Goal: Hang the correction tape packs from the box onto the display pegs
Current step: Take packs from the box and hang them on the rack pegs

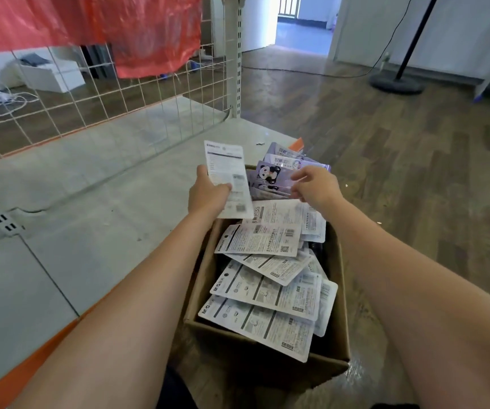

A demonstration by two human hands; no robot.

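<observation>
Left hand (208, 193) clamped on one correction tape pack (228, 178), thumb across its printed white back, pack held upright and slightly blurred above the far left corner of the cardboard box (264, 361). Right hand (316, 184) poised over the far end of the box, fingers (298, 175) loosely curled and apart, gripping nothing visible; whether the fingertips touch the pack beneath cannot be told. Inside the box, a fanned heap of more packs (267, 299) lying face down, white backs with barcodes and small print showing, overlapped like shingles from the near wall to the middle. At the far end of the box, purple-fronted packs (273, 172) standing on edge, one bearing a panda picture, partly hidden behind the right hand. Box set on the wood-pattern floor (400, 160), its left side against the edge of the grey base shelf (96, 184) of a display rack. Behind the shelf, a white wire grid panel (90, 93) rising at the back, with a slotted upright post (235, 54) at its right end. Red plastic sheeting (90, 22) draped over the top of the grid. Farther right on the floor, a black round-based stand (397, 81) with a cable trailing past it.
</observation>
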